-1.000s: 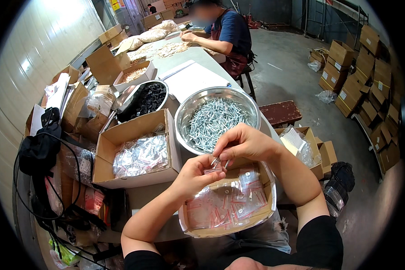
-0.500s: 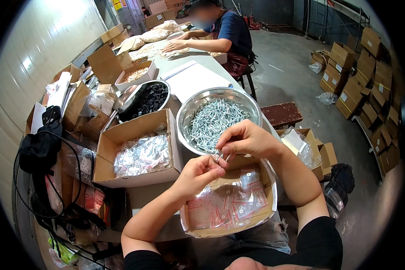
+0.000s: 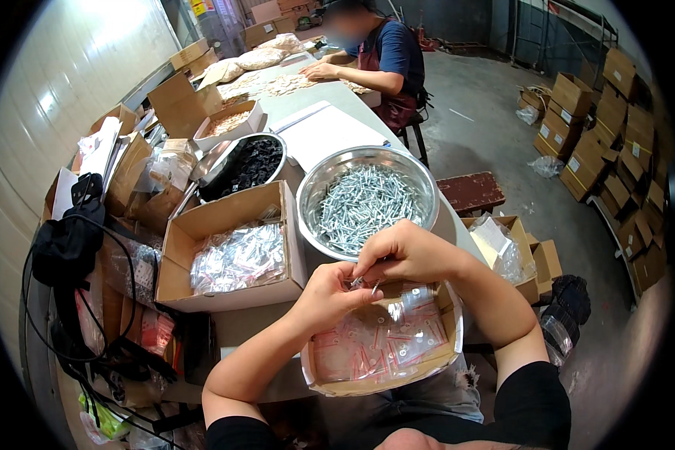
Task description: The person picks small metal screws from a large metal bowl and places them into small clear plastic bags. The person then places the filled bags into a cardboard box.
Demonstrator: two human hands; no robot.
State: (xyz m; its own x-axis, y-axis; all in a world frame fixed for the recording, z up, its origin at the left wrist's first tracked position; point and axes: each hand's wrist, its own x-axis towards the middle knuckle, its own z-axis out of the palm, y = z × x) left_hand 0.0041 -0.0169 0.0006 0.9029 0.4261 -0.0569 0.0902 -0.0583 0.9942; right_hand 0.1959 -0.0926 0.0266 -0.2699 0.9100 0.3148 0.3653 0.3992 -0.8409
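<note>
My left hand (image 3: pixel 328 291) is closed, its fingertips pinched around small silver screws (image 3: pixel 357 283). My right hand (image 3: pixel 401 253) meets it from above, fingers pinched, with a thin silver screw at its fingertips. Which fingers grip which screw is partly hidden. Just beyond the hands stands a steel bowl (image 3: pixel 304 196) heaped with silver screws (image 3: pixel 367 201). Beneath my hands is a shallow cardboard tray (image 3: pixel 455 315) on my lap. Small clear zip bags (image 3: pixel 382 337) with red edges lie in it, small round pieces showing among them.
Left of the bowl, a cardboard box (image 3: pixel 174 259) holds filled clear bags (image 3: pixel 236 257). Behind it sits a metal bowl of black parts (image 3: pixel 251 166). Across the table, a co-worker (image 3: pixel 401 56) handles small pale pieces. A red-brown bench (image 3: pixel 469 192) and boxes stand at right.
My right hand has dipped slightly and shifted a little left, closer over my left fingertips. The co-worker's hands have come together over the pale pieces.
</note>
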